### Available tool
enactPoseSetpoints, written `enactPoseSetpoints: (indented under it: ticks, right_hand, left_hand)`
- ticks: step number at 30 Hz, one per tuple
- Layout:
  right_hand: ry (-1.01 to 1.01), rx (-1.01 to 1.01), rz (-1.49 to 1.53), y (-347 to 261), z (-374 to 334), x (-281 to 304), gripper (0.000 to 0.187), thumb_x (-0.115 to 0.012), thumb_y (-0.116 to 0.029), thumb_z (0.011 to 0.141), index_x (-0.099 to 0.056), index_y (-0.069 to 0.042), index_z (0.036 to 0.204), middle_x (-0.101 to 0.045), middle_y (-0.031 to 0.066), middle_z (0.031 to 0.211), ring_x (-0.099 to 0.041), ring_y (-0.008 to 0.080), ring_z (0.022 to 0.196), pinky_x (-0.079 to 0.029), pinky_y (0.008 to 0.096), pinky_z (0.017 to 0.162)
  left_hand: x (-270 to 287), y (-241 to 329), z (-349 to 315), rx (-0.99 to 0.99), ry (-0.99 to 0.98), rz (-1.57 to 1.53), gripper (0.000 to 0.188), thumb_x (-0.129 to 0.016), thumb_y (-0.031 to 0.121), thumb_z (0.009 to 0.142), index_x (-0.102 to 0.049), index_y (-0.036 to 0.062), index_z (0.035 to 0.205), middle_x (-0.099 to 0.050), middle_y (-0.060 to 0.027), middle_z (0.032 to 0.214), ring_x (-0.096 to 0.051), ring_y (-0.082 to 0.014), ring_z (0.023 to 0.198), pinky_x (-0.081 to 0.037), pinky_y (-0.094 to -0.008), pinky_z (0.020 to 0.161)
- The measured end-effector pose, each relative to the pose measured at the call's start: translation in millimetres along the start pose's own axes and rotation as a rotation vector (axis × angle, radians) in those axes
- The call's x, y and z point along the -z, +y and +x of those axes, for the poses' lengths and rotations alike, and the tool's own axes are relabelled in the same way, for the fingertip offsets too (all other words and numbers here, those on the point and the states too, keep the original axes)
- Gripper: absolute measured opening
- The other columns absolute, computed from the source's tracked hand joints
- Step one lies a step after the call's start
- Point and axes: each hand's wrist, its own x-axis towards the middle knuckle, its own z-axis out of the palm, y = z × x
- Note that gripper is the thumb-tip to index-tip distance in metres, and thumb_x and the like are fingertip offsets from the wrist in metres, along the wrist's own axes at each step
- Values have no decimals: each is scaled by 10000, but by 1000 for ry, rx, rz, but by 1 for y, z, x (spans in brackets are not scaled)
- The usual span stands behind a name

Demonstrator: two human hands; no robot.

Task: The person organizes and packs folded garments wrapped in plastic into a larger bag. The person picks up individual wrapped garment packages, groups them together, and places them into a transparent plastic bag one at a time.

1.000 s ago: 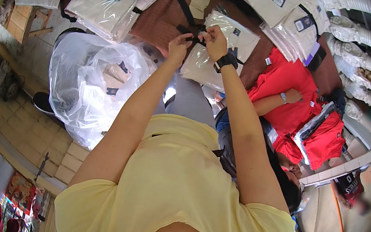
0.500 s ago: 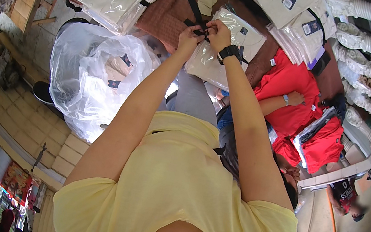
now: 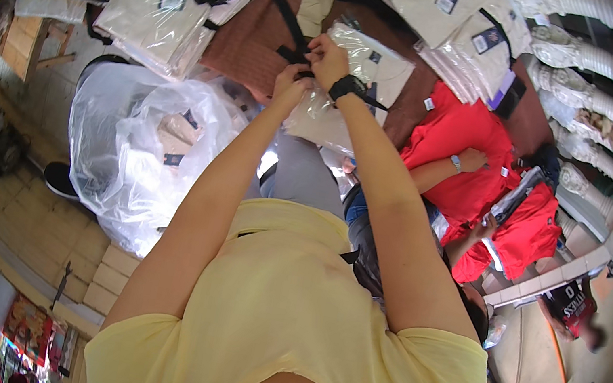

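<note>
Near the top centre of the frame, the left hand and the right hand meet at the near left side of a plastic-wrapped garment bundle. The grip of each is closed on a black strap, thumbs and fingers drawn together; the fingertips crowd one another, so which end each pinches is hard to make out. The bundle lies on the brown tabletop, its cream cloth showing through the clear wrap. A black wristwatch sits on the right wrist. Upper left is a strapped stack of similar garments; upper right, another stack. Red garments lie right of centre under a co-worker's forearm, and a clear plastic bag stands left of centre.
</note>
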Motion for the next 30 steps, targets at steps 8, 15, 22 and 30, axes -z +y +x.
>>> enactPoseSetpoints:
  ticks: [8,15,22,30]
  right_hand:
    - [130,20,-204,-21,-46,7,280,-598,77,680,-582,-28,940,-556,167,928,-557,359,916,-468,410,796]
    - [117,123,-524,7,-55,-5,178,-652,-16,712,-616,-20,887,-528,163,971,-544,360,945,-477,433,797]
    - [22,-10,-502,-4,-47,0,100,-660,-105,787,-631,-29,846,-532,150,990,-558,346,964,-485,424,800]
    - [67,53,-366,0,-49,2,90,-642,-110,809,-613,-36,850,-540,154,931,-560,348,905,-466,414,796]
  left_hand:
    - [-3,16,0,102,119,129,196,-728,171,786,-677,-8,848,-644,-85,712,-578,-133,628,-452,-273,591]
    - [-2,21,3,136,91,121,193,-713,165,830,-666,-20,857,-631,-45,690,-547,-96,622,-438,-253,570]
    - [30,23,-3,-410,70,809,253,-687,167,832,-650,-6,1013,-647,-135,965,-630,-218,754,-492,-366,678]
    - [20,5,-30,46,345,306,236,-668,228,854,-684,3,924,-657,-140,858,-634,-244,762,-481,-358,727]
